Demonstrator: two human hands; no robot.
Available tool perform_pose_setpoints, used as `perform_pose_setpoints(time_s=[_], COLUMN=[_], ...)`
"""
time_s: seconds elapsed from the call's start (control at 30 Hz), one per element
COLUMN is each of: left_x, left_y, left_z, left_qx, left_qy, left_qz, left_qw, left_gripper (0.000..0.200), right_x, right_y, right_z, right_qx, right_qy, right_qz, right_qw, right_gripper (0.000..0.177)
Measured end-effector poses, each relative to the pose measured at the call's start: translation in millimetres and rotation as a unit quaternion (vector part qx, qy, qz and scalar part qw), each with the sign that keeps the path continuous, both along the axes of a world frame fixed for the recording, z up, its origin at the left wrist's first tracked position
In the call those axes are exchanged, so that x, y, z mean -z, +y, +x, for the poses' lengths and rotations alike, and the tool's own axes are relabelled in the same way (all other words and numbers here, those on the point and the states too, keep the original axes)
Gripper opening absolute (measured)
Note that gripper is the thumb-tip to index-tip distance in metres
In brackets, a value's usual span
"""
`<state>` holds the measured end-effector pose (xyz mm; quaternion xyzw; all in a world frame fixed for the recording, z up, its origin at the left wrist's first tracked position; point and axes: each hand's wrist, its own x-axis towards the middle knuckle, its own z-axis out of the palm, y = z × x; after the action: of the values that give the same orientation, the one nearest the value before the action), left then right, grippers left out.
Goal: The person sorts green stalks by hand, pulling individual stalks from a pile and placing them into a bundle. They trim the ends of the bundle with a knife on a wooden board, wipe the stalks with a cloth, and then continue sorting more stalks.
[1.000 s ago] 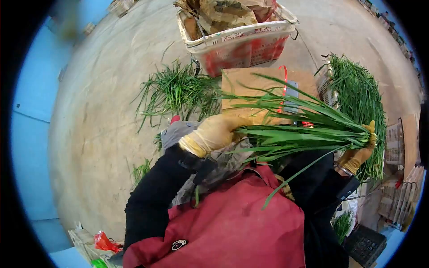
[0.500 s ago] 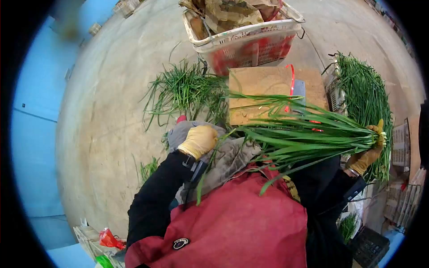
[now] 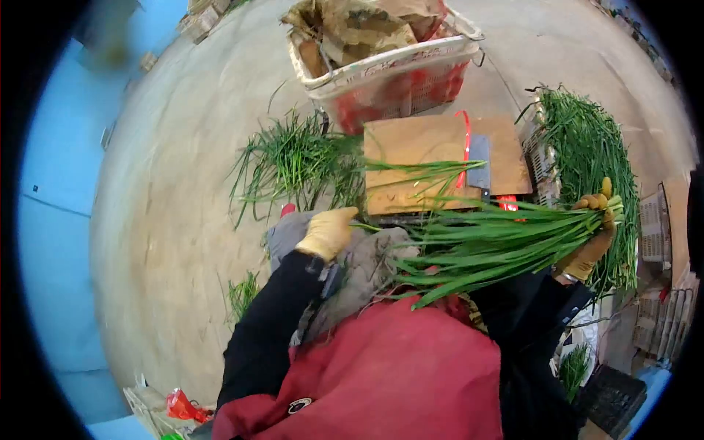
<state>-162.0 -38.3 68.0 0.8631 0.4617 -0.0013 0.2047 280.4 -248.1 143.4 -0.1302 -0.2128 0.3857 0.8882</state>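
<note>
My right hand, in a yellowish glove, is closed around the pale stem ends of a bunch of garlic chives. The long green leaves point left across my lap. My left hand, also gloved, is closed above the grey cloth on my knee, with a thin green chive leaf poking out at its fingertips. In front of me is a wooden board bearing a cleaver-like blade, a red strip and a few loose chives.
Loose chives lie on the floor to the left of the board. A crate heaped with chives stands at the right. Beyond the board is a white-and-red basket holding crumpled brown sacking. A black crate sits at lower right.
My right hand has drawn the bunch slightly left and toward me. Leaves that hung below my left hand are gone from there. The whole view has shifted slightly.
</note>
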Motion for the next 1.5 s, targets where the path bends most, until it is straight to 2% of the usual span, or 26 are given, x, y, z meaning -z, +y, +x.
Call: perform_pose_setpoints(time_s=[0.07, 0.1, 0.13, 0.23, 0.33, 0.4, 0.47, 0.57, 0.67, 0.73, 0.8, 0.87, 0.97, 1.0, 1.03, 1.13, 1.17, 1.23, 1.27, 1.3, 1.33, 1.4, 1.43, 1.5], left_x=[-23, -38, -52, -94, -149, -158, -160, -150, -137, -141, -132, -147, -141, -133, -132, -106, -110, -70, -68, -50, -34, -22, -24, -32], left_y=[7, 12, 17, 29, 1, -25, -42, -52, -57, -62, -62, -66, -62, -61, -62, -41, -32, -10, -1, 8, 12, 14, 10, 0], left_z=[-13, -17, -18, -8, 49, 88, 116, 143, 156, 157, 160, 160, 163, 161, 155, 128, 115, 76, 61, 41, 28, 14, 13, 30], left_qx=[-0.017, -0.081, -0.143, -0.155, -0.059, 0.007, 0.08, 0.19, 0.178, 0.174, 0.203, 0.216, 0.253, 0.267, 0.239, 0.25, 0.268, 0.143, 0.134, 0.076, 0.015, -0.104, -0.117, -0.087], left_qy=[-0.121, -0.215, -0.302, -0.451, -0.443, -0.501, -0.47, -0.424, -0.48, -0.491, -0.5, -0.434, -0.418, -0.428, -0.342, -0.297, -0.302, -0.233, -0.252, -0.158, -0.227, -0.35, -0.379, -0.378], left_qz=[-0.007, -0.124, -0.242, -0.26, -0.265, -0.326, -0.361, -0.231, -0.292, -0.296, -0.221, -0.164, -0.106, -0.091, -0.091, -0.045, -0.002, -0.01, -0.046, -0.02, -0.103, -0.262, -0.336, -0.365], left_qw=[0.992, 0.965, 0.911, 0.84, 0.854, 0.802, 0.801, 0.855, 0.808, 0.801, 0.812, 0.859, 0.866, 0.859, 0.904, 0.92, 0.915, 0.962, 0.957, 0.984, 0.968, 0.893, 0.855, 0.846], left_gripper=[0.041, 0.041, 0.04, 0.048, 0.055, 0.062, 0.07, 0.071, 0.056, 0.058, 0.066, 0.065, 0.063, 0.063, 0.06, 0.055, 0.05, 0.047, 0.047, 0.045, 0.045, 0.046, 0.048, 0.048], right_x=[2, 4, 3, -7, -17, -25, -39, -45, -48, -56, -62, -58, -56, -55, -58, -65, -57, -49, -48, -46, -43, -31, -23, -14], right_y=[6, 8, 13, 37, 55, 66, 77, 78, 78, 77, 77, 76, 72, 69, 65, 43, 31, 9, -5, -16, -26, -40, -46, -46], right_z=[-6, -3, -5, -24, -45, -59, -81, -93, -98, -103, -107, -102, -103, -100, -95, -50, -23, 10, 15, 20, 26, 34, 37, 33], right_qx=[-0.027, -0.018, -0.025, -0.056, -0.088, -0.094, -0.072, -0.068, -0.083, -0.084, -0.083, -0.083, -0.034, -0.018, 0.0, 0.045, 0.062, 0.114, 0.149, 0.182, 0.194, 0.219, 0.244, 0.24], right_qy=[0.001, -0.038, -0.049, -0.067, -0.058, -0.067, -0.089, -0.119, -0.125, -0.136, -0.15, -0.188, -0.249, -0.23, -0.213, -0.125, -0.135, -0.153, -0.162, -0.17, -0.153, -0.116, -0.076, -0.086], right_qz=[0.019, -0.014, -0.016, -0.036, -0.094, -0.143, -0.148, -0.182, -0.176, -0.171, -0.157, -0.171, -0.226, -0.213, -0.199, -0.165, -0.142, -0.13, -0.145, -0.16, -0.168, -0.184, -0.208, -0.197], right_qw=[0.999, 0.999, 0.998, 0.996, 0.99, 0.983, 0.982, 0.974, 0.973, 0.972, 0.973, 0.964, 0.941, 0.95, 0.957, 0.977, 0.979, 0.973, 0.965, 0.955, 0.954, 0.951, 0.944, 0.947], right_gripper=[0.062, 0.061, 0.06, 0.056, 0.048, 0.043, 0.038, 0.042, 0.044, 0.047, 0.05, 0.051, 0.044, 0.044, 0.044, 0.045, 0.045, 0.044, 0.043, 0.042, 0.043, 0.044, 0.045, 0.044])
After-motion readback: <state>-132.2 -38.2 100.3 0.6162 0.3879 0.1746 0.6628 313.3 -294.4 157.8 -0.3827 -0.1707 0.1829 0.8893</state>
